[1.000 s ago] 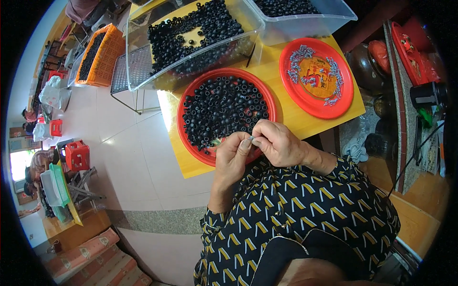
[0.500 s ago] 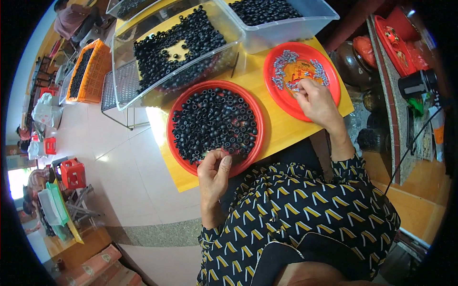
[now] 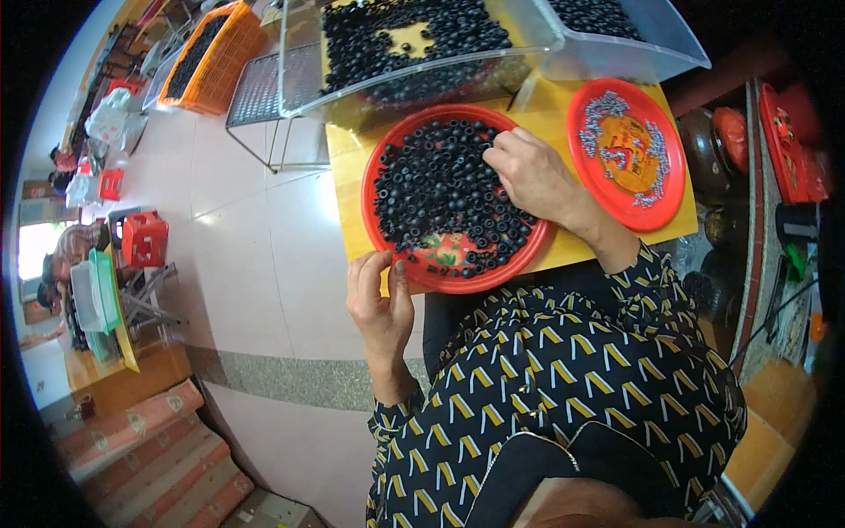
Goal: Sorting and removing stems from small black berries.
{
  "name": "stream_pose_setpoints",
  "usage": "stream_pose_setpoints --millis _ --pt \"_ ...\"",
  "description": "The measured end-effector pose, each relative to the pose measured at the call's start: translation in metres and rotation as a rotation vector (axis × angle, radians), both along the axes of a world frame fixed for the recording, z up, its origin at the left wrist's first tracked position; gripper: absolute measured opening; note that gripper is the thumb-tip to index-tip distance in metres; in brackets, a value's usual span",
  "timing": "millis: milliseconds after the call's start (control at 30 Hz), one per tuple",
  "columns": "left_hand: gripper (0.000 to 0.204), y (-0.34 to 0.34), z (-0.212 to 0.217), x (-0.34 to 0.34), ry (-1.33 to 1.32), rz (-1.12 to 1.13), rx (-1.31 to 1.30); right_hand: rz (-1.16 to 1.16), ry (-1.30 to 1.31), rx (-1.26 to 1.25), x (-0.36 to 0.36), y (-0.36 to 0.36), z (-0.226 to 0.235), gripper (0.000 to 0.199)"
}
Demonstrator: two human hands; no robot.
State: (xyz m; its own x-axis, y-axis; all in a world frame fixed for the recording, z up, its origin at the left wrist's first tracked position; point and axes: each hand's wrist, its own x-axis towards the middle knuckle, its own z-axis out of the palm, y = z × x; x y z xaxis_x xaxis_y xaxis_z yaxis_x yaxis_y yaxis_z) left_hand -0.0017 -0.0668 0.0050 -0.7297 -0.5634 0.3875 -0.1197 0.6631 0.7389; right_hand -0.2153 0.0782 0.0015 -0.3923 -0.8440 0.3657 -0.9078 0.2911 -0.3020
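Note:
A round red tray (image 3: 378,180) full of small black rings sits on a yellow board (image 3: 348,176) in front of me. My right hand (image 3: 528,172) rests on the black rings at the tray's right side, fingers bent down among them. Whether it has one pinched I cannot tell. My left hand (image 3: 378,295) hovers at the tray's near left rim, fingers loosely curled, holding nothing that I can see. A second red tray (image 3: 669,189) to the right carries small grey metal pieces around a printed centre.
Clear plastic bins (image 3: 414,44) of black rings stand behind the trays, one more bin (image 3: 616,35) at the right. An orange crate (image 3: 216,57) sits on the tiled floor at far left. Red stools and steps lie left; dark pots and red items crowd the right.
My right hand has come back from the right tray onto the black rings. My left hand has drawn off the rings to the tray's near rim.

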Motion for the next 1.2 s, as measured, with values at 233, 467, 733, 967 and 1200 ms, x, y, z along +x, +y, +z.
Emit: stream_pose_setpoints --millis 233,467,733,967,1200 --pt "0.023 -0.002 -0.001 -0.017 -0.133 -0.069 -0.304 -0.079 0.081 0.079 0.006 -0.009 0.001 0.006" --pt "0.012 0.0 -0.004 -0.042 -0.349 -0.026 -0.427 -0.045 -0.294 -0.26 0.02 0.01 0.009 0.008" --pt "0.006 0.005 -0.002 -0.044 -0.371 -0.078 -0.457 -0.105 -1.081 -0.268 0.049 0.034 0.012 0.009" --pt "0.021 0.001 -0.003 -0.042 -0.324 -0.148 -0.407 -0.106 -1.123 -0.174 0.059 0.035 0.013 0.008" --pt "0.015 0.025 0.002 -0.035 0.215 -0.391 1.036 -0.026 -1.277 -0.262 0.067 0.033 0.015 0.011"
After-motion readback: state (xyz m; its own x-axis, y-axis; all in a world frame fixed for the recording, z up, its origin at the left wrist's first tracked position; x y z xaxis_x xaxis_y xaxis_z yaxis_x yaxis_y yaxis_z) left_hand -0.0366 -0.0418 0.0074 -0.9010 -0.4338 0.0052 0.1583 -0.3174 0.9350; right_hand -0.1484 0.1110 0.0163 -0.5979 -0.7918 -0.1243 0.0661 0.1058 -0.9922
